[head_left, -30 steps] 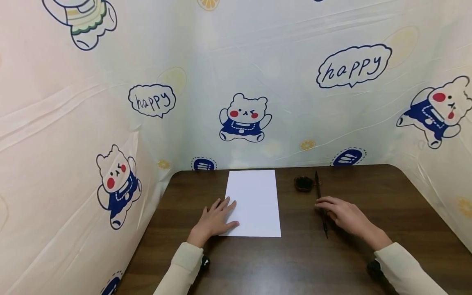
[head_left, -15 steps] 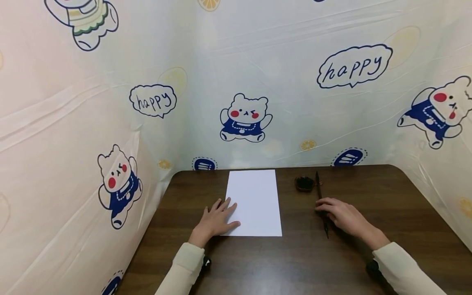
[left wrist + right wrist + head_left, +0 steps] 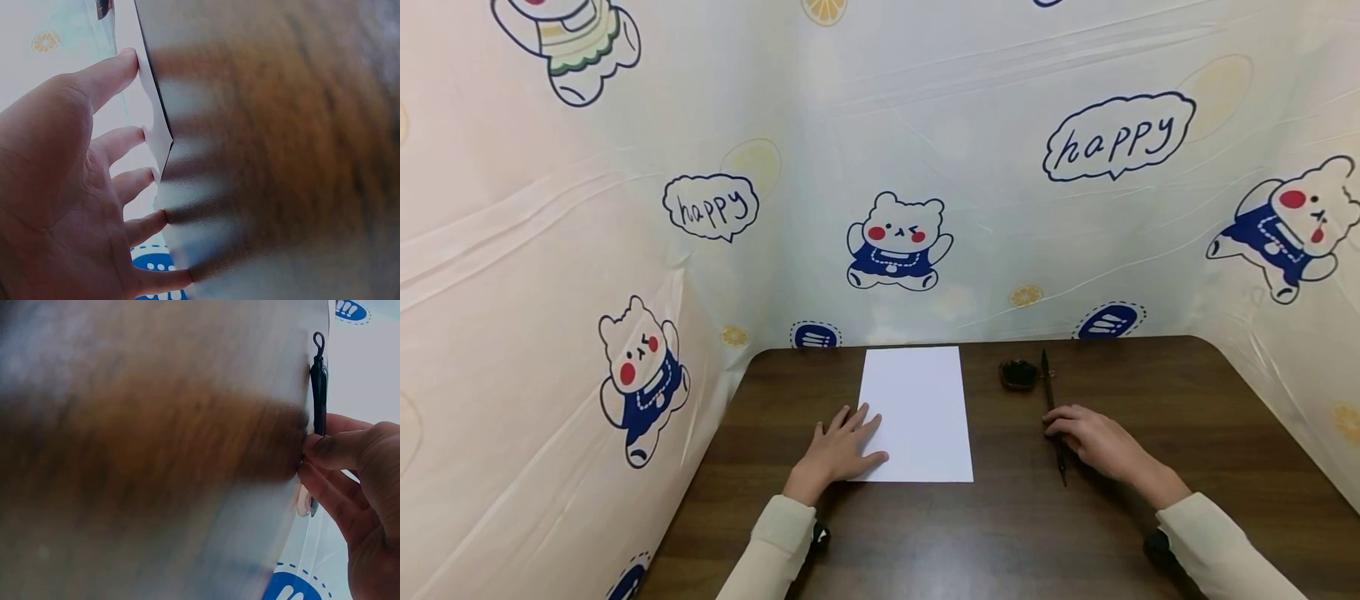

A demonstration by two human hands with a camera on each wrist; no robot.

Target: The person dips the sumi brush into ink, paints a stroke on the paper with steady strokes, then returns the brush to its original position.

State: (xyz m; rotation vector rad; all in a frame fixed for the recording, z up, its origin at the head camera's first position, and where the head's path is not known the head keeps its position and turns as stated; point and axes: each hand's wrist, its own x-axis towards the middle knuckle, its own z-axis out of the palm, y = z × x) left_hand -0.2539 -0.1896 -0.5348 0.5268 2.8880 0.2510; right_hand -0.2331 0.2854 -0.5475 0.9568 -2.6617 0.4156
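Since your spread left hand (image 3: 833, 456) touches the rectangular white paper (image 3: 921, 408), press lightly; your right hand (image 3: 1105, 446) pinches the slim black brush (image 3: 319, 397) right of it on the brown wooden worktop (image 3: 925, 533), so go easy.

White paper (image 3: 919, 408) lies left of a dark brush (image 3: 319, 394).

One brown wooden table (image 3: 910, 537) bears one white rectangular paper sheet (image 3: 917, 408); right of the sheet are one small dark dish (image 3: 1018, 375), one slim dark loop-ended brush (image 3: 1049, 392). Bare hands (image 3: 837, 454) (image 3: 1096, 440): two.
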